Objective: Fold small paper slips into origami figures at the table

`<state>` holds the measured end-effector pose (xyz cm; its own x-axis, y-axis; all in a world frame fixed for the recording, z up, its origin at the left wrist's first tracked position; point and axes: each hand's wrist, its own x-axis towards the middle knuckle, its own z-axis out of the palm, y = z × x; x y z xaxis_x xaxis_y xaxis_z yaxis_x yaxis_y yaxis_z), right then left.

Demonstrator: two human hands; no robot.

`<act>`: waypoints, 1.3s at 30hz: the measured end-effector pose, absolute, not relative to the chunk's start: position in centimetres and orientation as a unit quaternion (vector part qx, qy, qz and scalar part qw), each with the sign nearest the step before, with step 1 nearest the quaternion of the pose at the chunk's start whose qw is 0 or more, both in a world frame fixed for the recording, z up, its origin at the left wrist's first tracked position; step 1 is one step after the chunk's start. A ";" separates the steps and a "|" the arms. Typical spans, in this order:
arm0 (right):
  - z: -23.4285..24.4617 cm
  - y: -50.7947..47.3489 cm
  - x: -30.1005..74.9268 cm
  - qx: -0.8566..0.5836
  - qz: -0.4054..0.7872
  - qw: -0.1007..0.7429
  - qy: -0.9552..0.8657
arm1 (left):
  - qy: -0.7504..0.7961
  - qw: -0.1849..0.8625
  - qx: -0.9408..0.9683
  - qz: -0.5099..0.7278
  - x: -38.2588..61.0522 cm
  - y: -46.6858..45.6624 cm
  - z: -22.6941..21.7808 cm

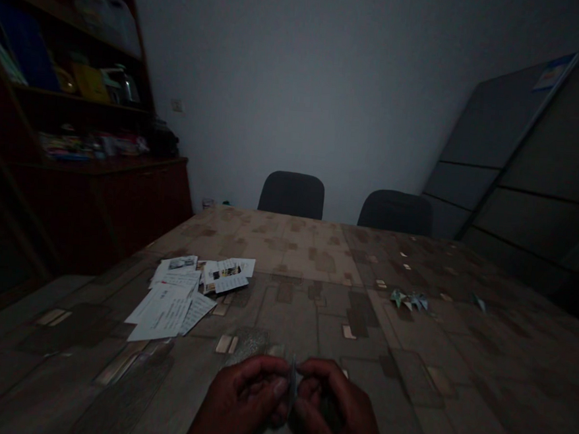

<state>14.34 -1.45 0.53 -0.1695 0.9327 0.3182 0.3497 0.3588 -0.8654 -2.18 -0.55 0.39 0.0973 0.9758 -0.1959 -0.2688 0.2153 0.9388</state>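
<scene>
My left hand (244, 399) and my right hand (333, 405) meet just above the near edge of the table (313, 298). Both pinch a small folded piece of paper (293, 379) that stands on edge between their fingertips. The fingers of both hands are curled closed around it. The room is dim, so the paper's shape is hard to make out.
A spread of printed paper sheets (179, 298) lies on the table to the left. Small folded paper figures (409, 300) sit to the right, another (478, 301) farther right. Two dark chairs (292, 193) stand behind the table. A wooden shelf cabinet (75, 162) fills the left wall; grey panels (521, 160) lean at right.
</scene>
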 end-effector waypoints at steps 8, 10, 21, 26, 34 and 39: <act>0.8 -1.5 14.3 -0.463 0.299 0.444 -0.706 | 0.460 0.615 0.415 0.489 -2.2 -0.4 0.1; 0.8 -1.4 14.3 -0.464 0.293 0.442 -0.709 | 0.452 0.610 0.427 0.491 -2.3 -0.4 0.0; 0.6 -1.4 14.4 -0.469 0.264 0.447 -0.715 | 0.425 0.647 0.419 0.475 -2.3 -0.1 -0.3; 0.6 -1.5 14.2 -0.471 0.244 0.458 -0.713 | 0.417 0.627 0.456 0.476 -2.4 -0.4 -0.1; -0.4 -1.5 13.9 -0.485 0.239 0.427 -0.725 | 0.457 0.428 0.629 0.461 -2.7 -0.9 0.6; -0.1 -1.3 13.8 -0.485 0.221 0.415 -0.737 | 0.463 0.381 0.661 0.451 -2.4 -1.0 1.4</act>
